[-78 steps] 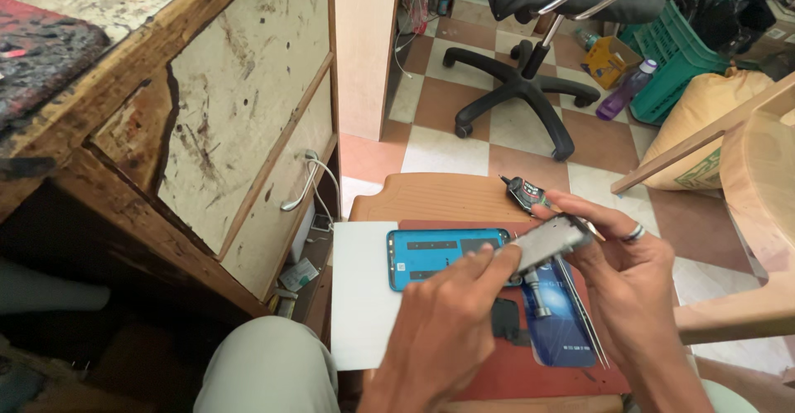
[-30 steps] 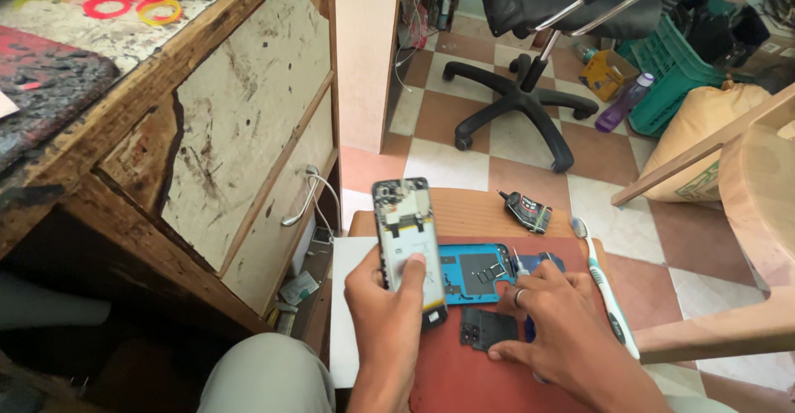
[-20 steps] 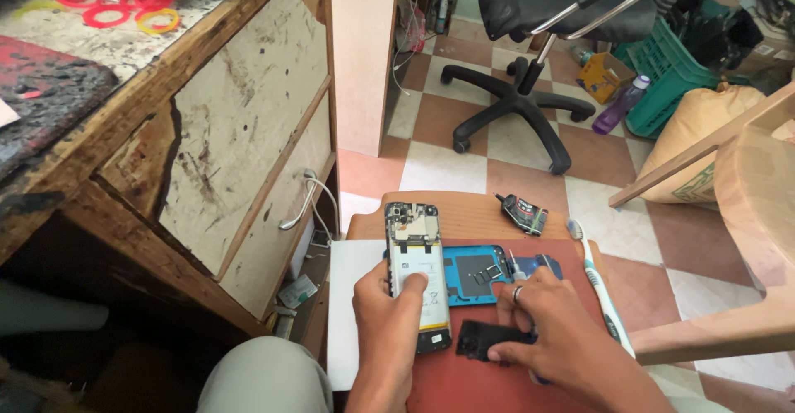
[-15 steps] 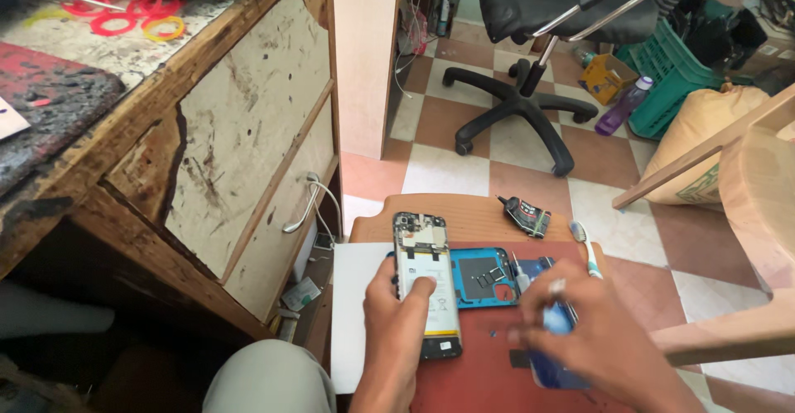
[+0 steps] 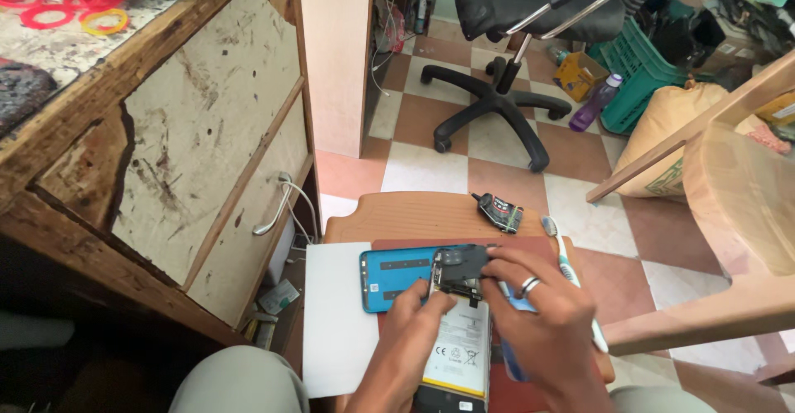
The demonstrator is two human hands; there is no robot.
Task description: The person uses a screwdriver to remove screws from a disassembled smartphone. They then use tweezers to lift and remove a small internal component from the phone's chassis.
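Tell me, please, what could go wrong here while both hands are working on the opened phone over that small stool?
The dark cover piece is only pinched by the right hand and left hand over the opened phone; a slip could drop it onto the exposed battery. The small black part lies close to the stool's far edge and might get knocked to the tiled floor. The toothbrush beside the right hand could also roll off.

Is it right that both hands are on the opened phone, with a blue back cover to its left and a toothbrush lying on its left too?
Not quite. The head view shows the toothbrush to the right of the opened phone, beyond the right hand. The left hand is on the phone too, and the blue back cover lies on its left.
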